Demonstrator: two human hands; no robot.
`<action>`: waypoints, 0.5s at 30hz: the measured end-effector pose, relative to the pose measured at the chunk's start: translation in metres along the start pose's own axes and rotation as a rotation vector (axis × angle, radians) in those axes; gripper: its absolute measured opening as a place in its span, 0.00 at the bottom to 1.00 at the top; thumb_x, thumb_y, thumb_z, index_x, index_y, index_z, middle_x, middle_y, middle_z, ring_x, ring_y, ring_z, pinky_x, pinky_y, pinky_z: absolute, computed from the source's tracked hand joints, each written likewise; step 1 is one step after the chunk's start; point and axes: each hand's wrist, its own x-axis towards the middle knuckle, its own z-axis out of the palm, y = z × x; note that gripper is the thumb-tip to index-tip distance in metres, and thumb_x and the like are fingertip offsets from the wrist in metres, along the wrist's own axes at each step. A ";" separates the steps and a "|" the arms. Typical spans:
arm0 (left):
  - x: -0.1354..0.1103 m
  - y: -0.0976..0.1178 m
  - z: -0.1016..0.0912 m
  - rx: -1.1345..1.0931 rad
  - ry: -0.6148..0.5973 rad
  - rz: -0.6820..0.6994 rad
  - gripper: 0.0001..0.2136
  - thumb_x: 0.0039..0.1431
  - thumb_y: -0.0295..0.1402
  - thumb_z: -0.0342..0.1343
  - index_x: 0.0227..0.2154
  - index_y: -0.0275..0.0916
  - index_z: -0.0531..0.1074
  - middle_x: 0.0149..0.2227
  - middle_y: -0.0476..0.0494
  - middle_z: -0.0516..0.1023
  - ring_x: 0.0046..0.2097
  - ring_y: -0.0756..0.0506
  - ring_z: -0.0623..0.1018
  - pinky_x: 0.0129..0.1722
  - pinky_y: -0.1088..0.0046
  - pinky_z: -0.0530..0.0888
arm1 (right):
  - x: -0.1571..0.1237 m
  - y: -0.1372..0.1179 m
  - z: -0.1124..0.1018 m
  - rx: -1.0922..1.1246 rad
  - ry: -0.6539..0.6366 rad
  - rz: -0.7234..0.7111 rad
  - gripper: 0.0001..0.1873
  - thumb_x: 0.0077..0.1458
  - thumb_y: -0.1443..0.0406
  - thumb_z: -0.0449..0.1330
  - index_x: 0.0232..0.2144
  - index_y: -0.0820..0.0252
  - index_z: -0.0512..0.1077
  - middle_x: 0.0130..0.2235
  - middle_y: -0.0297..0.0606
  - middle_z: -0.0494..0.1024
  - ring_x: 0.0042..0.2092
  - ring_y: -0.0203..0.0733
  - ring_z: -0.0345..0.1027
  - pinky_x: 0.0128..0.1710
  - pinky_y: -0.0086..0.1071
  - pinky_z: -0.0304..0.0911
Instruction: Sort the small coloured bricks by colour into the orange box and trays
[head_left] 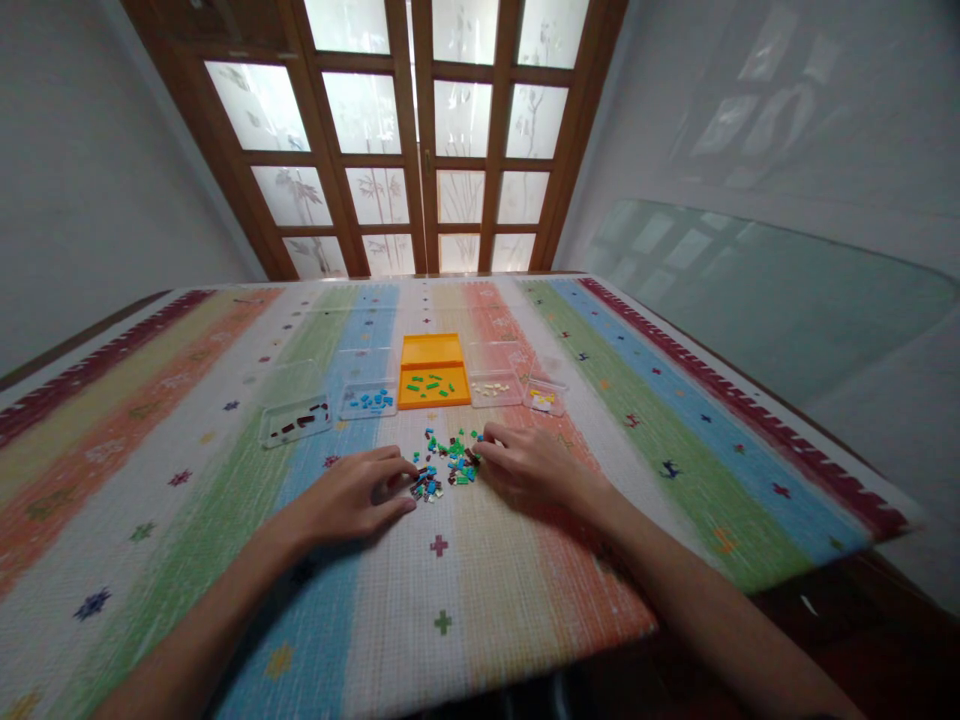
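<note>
A small heap of mixed coloured bricks (pixel 448 463) lies on the striped tablecloth (pixel 187 560), between my two hands. My left hand (pixel 358 497) rests palm down on the cloth, its fingertips drawn together at the left edge of the heap. My right hand (pixel 525 462) lies on the right side, fingers curled with the tips at the bricks. What either hand pinches is too small to see. Behind the heap stands an orange tray (pixel 433 372) with green bricks.
Clear boxes sit in a row: dark bricks (pixel 295 420), blue bricks (pixel 367 400), pale bricks (pixel 494 388), yellow bricks (pixel 544 397). The table's right edge runs along a wall; wooden glazed doors (pixel 420 140) stand beyond the far end.
</note>
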 end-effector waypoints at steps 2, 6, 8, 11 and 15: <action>0.000 -0.002 0.002 -0.002 0.002 0.007 0.11 0.64 0.40 0.54 0.44 0.42 0.76 0.35 0.45 0.75 0.36 0.46 0.74 0.37 0.69 0.68 | 0.000 0.000 0.000 -0.005 -0.009 0.004 0.10 0.61 0.72 0.51 0.38 0.61 0.72 0.35 0.39 0.73 0.28 0.33 0.54 0.27 0.33 0.43; 0.000 -0.005 0.004 -0.006 0.020 0.020 0.11 0.67 0.40 0.52 0.45 0.43 0.76 0.36 0.45 0.75 0.36 0.47 0.75 0.38 0.70 0.69 | 0.000 0.000 0.000 -0.010 -0.022 0.012 0.10 0.63 0.70 0.51 0.37 0.62 0.72 0.34 0.38 0.73 0.27 0.33 0.52 0.27 0.34 0.42; 0.000 -0.006 0.005 -0.005 0.027 0.041 0.11 0.68 0.39 0.51 0.45 0.43 0.76 0.37 0.45 0.75 0.36 0.47 0.75 0.38 0.70 0.69 | 0.000 0.000 0.000 -0.002 -0.016 0.010 0.10 0.63 0.70 0.51 0.37 0.62 0.72 0.34 0.39 0.73 0.27 0.33 0.52 0.27 0.34 0.41; 0.000 -0.007 0.005 0.002 0.028 0.061 0.11 0.69 0.38 0.50 0.43 0.42 0.77 0.37 0.44 0.75 0.36 0.47 0.75 0.36 0.71 0.69 | 0.000 0.000 0.000 0.000 -0.009 0.015 0.10 0.63 0.70 0.51 0.37 0.62 0.73 0.34 0.39 0.73 0.27 0.33 0.53 0.27 0.34 0.41; 0.000 -0.006 0.005 0.013 0.027 0.062 0.12 0.69 0.36 0.48 0.42 0.41 0.77 0.37 0.44 0.75 0.37 0.47 0.76 0.37 0.71 0.70 | 0.000 -0.001 0.000 0.009 -0.022 0.025 0.11 0.63 0.69 0.50 0.38 0.61 0.73 0.35 0.39 0.73 0.27 0.34 0.53 0.27 0.34 0.42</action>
